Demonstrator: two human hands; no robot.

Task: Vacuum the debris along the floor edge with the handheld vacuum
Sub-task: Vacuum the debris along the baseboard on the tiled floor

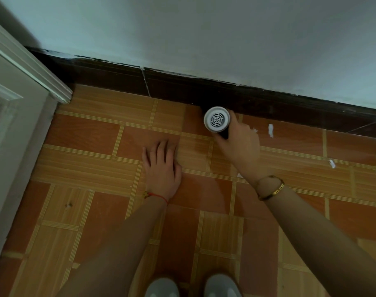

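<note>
Crouched low over the tiled floor (92, 133), both shoes (191, 286) at the bottom edge of the view; left hand (161, 166) spread flat, fingers apart, palm pressed to the tiles and gripping nothing, probably as a prop for balance while leaning toward the wall; right hand (238, 142) wrapped closed round the dark body of the handheld vacuum (217, 121), gold bangle (270, 188) at the wrist; white vented rear cap turned up toward the camera, so nozzle presumably aimed down and away into the seam where floor meets the dark skirting board (110, 76), right where debris would lodge; nozzle tip itself hidden behind the body, contact with the floor not discernible. White paper scraps (270, 130) lying just right of the vacuum near the skirting, one small piece half hidden beside the knuckles, more bits (332, 163) farther right and out from the wall; stretch of edge toward the door frame (32, 67) on the left apparently free of scraps. Judged as mid-task, with the right-hand run of the edge not yet cleaned; next call likely a slide rightward along the skirting, nozzle kept low.
</note>
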